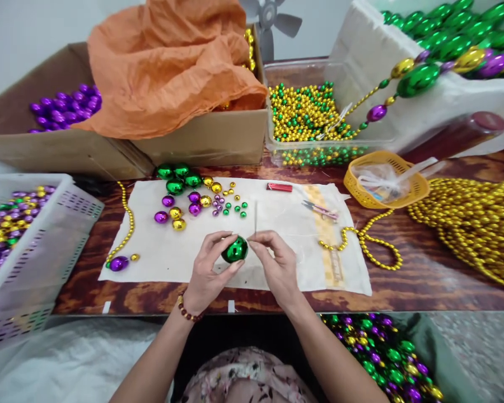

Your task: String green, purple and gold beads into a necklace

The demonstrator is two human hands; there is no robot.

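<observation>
My left hand (208, 268) is closed around a large shiny green bead (234, 249), thumb below it and fingers above. Close to the bead's right side, my right hand (276, 267) pinches something thin; a fine grey needle-like strand (256, 215) rises just above its fingertips. Whether it enters the bead I cannot tell. Beyond my hands, loose beads lie on the white cloth (143, 254): large green ones (175, 186), purple ones (161, 216), gold ones (178, 224) and small green ones (243, 214). A gold bead string (128, 218) with a purple bead (119, 263) lies at left.
On the cloth's right are a red lighter-like object (279, 187) and small scissors (320, 209). A yellow basket (386, 198), gold strands (479, 224) and a looped gold string (382, 249) stand right. Cardboard boxes (201, 137), a clear bin (331, 144) and a white crate (73, 246) surround.
</observation>
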